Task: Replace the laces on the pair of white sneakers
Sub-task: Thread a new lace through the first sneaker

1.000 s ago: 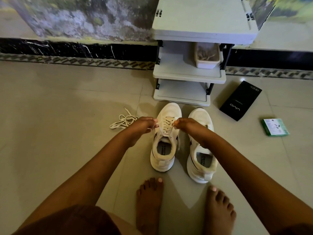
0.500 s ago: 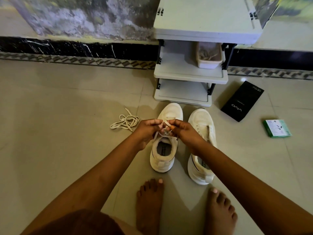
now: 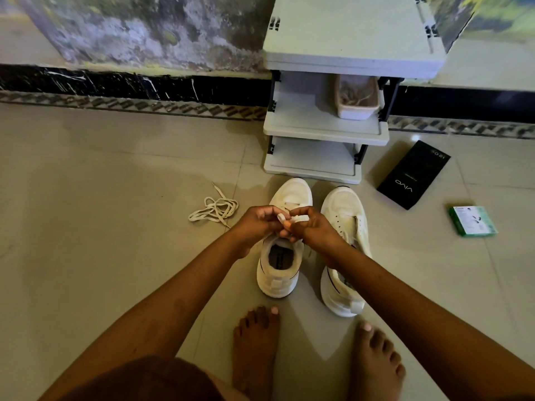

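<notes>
Two white sneakers stand side by side on the tiled floor, toes pointing away from me. Over the tongue of the left sneaker (image 3: 279,273) my left hand (image 3: 259,224) and my right hand (image 3: 311,227) meet, each pinching an end of its white lace (image 3: 298,218). My hands hide most of the lacing. The right sneaker (image 3: 346,227) shows bare eyelets with no lace visible. A loose white lace (image 3: 215,209) lies bunched on the floor left of the shoes.
A grey plastic shelf rack (image 3: 327,131) stands just beyond the sneakers, with a small tub (image 3: 357,111) on its middle shelf. A black box (image 3: 414,175) and a green box (image 3: 473,221) lie on the floor to the right. My bare feet (image 3: 257,348) rest below the shoes.
My hands, spread apart pulling the lace ends sideways a second ago, have come together over the left sneaker's tongue and now hold the ends close to each other.
</notes>
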{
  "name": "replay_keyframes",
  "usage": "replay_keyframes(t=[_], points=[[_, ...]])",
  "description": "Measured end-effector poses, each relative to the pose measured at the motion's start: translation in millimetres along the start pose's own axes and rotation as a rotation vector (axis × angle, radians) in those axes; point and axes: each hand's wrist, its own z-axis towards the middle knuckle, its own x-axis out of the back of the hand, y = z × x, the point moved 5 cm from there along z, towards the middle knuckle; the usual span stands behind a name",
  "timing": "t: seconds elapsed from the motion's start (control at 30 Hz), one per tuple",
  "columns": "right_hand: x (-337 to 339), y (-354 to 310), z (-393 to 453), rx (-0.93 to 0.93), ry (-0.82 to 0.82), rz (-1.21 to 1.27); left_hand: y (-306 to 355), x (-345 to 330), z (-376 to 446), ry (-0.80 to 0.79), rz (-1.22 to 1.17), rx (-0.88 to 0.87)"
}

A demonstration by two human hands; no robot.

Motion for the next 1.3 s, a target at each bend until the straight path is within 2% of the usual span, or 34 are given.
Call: replay_keyframes(t=[0.2, 0.27, 0.4, 0.57, 0.7, 0.77, 0.87, 1.03, 1.3], points=[[3.6, 0.1, -2.8, 0.008, 0.093, 0.005, -5.4, 4.4, -3.0, -0.126, -0.074, 0.022], [5.0, 1.2, -1.8, 0.004, 0.112, -0.009, -6.5, 3.7, -4.0, -0.117, -0.105, 0.018], [2.8, 0.5, -1.2, 0.041, 0.071, -0.09, -10.0, 6.8, -0.7, 0.08, -0.106, 0.059], [-6.9, -4.2, -6.0, 0.393, 0.021, -0.646, -17.1, 7.2, 1.2, 0.291, -0.18, 0.182], [-5.8, -8.3, -9.8, 0.506, 0.113, -0.636, -16.6, 8.3, 3.8, 0.361, 0.029, 0.085], [-3.2, -7.3, -8.8, 0.493, 0.15, -0.604, -15.4, 8.1, 3.5, 0.339, 0.123, 0.031], [0.0, -4.3, -5.5, 0.455, 0.188, -0.564, -12.0, 6.1, 0.0, 0.211, 0.167, -0.007], [6.6, -0.3, -0.6, 0.373, 0.257, -0.474, -6.0, 0.5, -7.8, -0.036, 0.292, 0.079], [2.6, -2.9, -2.2, 0.353, 0.256, -0.504, -12.4, -7.8, -3.8, -0.117, 0.38, 0.086]])
